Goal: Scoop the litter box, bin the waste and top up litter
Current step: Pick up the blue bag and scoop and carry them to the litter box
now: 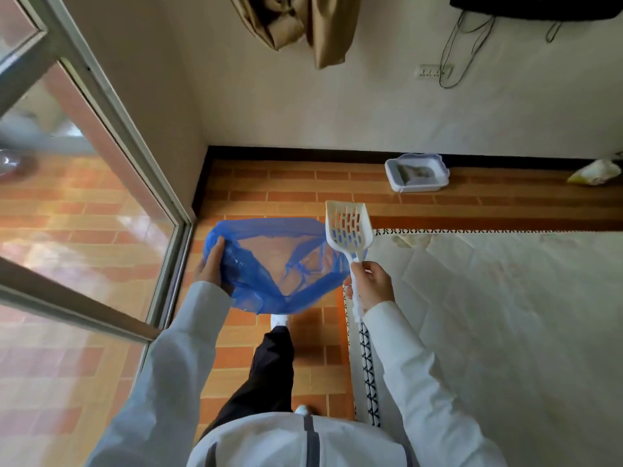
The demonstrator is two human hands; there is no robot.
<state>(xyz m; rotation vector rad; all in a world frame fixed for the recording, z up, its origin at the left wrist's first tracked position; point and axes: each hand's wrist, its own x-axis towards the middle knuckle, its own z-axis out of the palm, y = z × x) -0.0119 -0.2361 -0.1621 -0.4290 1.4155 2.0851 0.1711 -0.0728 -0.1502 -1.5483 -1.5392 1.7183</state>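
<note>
Head view: left hand (213,264) fingers curl round the blue bag (279,264); right hand (371,284) fingers clamp the scoop (349,227) handle.

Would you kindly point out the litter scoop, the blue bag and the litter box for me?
litter scoop (349,227): head view, on its slotted blade.
blue bag (256,284): head view, on its crumpled front wall.
litter box (418,187): head view, on its white front rim.

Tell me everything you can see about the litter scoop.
The litter scoop is white plastic, with a slotted, raised-edge blade and a slim handle. It is held upright, blade up and empty, above the tiled floor beside the open blue bag. The right hand grips its handle; nothing else visibly touches it.
</note>
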